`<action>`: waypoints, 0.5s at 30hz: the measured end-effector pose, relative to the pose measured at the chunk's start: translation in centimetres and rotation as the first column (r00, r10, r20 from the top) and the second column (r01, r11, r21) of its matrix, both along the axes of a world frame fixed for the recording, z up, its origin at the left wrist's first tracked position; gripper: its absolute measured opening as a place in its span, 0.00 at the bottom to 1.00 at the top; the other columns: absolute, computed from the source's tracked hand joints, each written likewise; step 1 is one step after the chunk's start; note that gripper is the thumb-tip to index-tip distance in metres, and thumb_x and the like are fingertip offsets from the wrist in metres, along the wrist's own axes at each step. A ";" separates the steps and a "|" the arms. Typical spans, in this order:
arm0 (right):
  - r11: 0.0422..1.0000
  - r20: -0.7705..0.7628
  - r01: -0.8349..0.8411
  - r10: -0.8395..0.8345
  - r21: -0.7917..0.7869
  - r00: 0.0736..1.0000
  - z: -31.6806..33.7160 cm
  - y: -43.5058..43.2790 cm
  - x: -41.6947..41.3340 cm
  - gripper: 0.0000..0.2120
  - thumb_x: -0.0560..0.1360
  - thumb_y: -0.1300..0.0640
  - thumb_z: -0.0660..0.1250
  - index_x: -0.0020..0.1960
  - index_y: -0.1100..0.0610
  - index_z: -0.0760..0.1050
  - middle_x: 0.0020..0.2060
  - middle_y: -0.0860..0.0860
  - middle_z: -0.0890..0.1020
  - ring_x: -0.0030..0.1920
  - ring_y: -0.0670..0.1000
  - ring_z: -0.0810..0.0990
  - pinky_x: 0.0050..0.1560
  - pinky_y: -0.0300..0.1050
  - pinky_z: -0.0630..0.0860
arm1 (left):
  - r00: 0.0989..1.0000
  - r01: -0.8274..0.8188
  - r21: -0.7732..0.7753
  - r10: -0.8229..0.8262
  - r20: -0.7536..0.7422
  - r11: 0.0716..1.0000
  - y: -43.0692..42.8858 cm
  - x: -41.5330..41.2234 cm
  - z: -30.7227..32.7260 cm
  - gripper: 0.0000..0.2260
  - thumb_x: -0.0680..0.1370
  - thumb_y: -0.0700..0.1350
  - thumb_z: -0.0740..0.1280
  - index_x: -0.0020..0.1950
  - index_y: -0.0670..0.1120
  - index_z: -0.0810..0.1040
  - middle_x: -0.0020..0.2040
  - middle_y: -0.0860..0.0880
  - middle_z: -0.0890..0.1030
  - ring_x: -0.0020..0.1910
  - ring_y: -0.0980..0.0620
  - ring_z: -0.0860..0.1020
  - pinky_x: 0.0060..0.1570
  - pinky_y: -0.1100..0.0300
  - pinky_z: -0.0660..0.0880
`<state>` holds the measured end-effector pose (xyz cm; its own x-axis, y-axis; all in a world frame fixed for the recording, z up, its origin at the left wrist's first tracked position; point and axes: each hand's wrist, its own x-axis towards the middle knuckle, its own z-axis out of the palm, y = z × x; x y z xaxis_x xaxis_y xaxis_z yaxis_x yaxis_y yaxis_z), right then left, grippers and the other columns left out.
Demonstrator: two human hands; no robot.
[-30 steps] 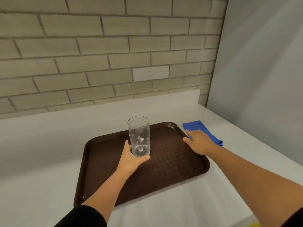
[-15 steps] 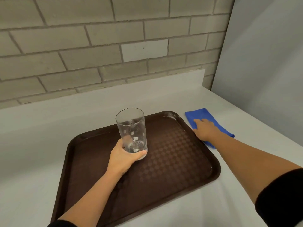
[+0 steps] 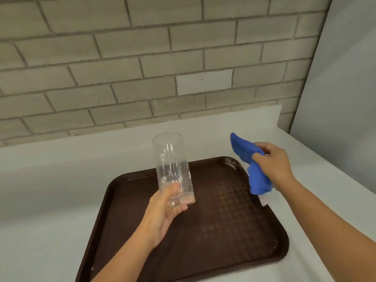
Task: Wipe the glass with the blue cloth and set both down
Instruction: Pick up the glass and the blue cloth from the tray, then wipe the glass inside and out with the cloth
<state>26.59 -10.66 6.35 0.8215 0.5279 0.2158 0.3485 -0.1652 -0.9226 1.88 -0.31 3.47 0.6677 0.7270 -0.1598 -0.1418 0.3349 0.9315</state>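
Observation:
A tall clear glass (image 3: 172, 163) is held up above the brown tray (image 3: 234, 231), tilted slightly left. My left hand (image 3: 162, 214) grips it around its base from below. The blue cloth (image 3: 252, 165) hangs bunched in the air over the tray's right rim, gripped by my right hand (image 3: 272, 163). One end of the cloth sticks up to the left, the other droops down. Glass and cloth are apart, with a wide gap between them.
The tray lies on a white counter (image 3: 50, 200). A brick wall (image 3: 142, 68) runs along the back with a low white backsplash. A grey panel (image 3: 345, 98) closes off the right side.
My left hand has lifted the glass off the tray. My right hand has closed on the cloth and raised it from the counter. The view has moved closer.

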 end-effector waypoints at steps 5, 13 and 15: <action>0.894 0.212 -0.315 0.257 0.320 0.943 5.0 -0.5 -11.1 0.19 0.68 0.63 0.62 0.46 0.38 0.74 0.49 0.42 0.79 0.48 0.36 0.77 0.48 0.26 0.72 | 0.990 0.066 -0.118 -0.050 0.130 0.991 -1.4 -0.1 2.7 0.23 0.60 0.52 0.71 0.51 0.42 0.81 0.42 0.45 0.85 0.40 0.49 0.83 0.46 0.52 0.75; 0.764 0.653 -0.621 0.562 -0.175 0.508 4.9 1.4 -18.7 0.22 0.75 0.47 0.50 0.68 0.45 0.62 0.68 0.33 0.49 0.71 0.36 0.38 0.68 0.34 0.37 | 0.932 0.049 -0.175 0.018 0.363 0.983 -3.1 -3.2 4.3 0.17 0.65 0.49 0.68 0.52 0.49 0.82 0.48 0.48 0.86 0.47 0.51 0.84 0.44 0.54 0.81; 0.715 0.633 -0.683 0.599 -0.146 0.491 6.2 2.8 -18.7 0.21 0.75 0.51 0.51 0.68 0.48 0.64 0.68 0.34 0.51 0.72 0.38 0.38 0.70 0.38 0.32 | 0.932 0.047 -0.124 0.001 0.363 0.991 -2.5 -4.1 5.3 0.20 0.64 0.52 0.69 0.54 0.49 0.82 0.50 0.46 0.85 0.49 0.49 0.83 0.45 0.51 0.81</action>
<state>7.91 -7.85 12.57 -0.0740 0.7914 0.6068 0.7824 0.4234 -0.4567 -2.19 -2.77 8.78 0.7141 0.7000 0.0045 -0.4512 0.4553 0.7676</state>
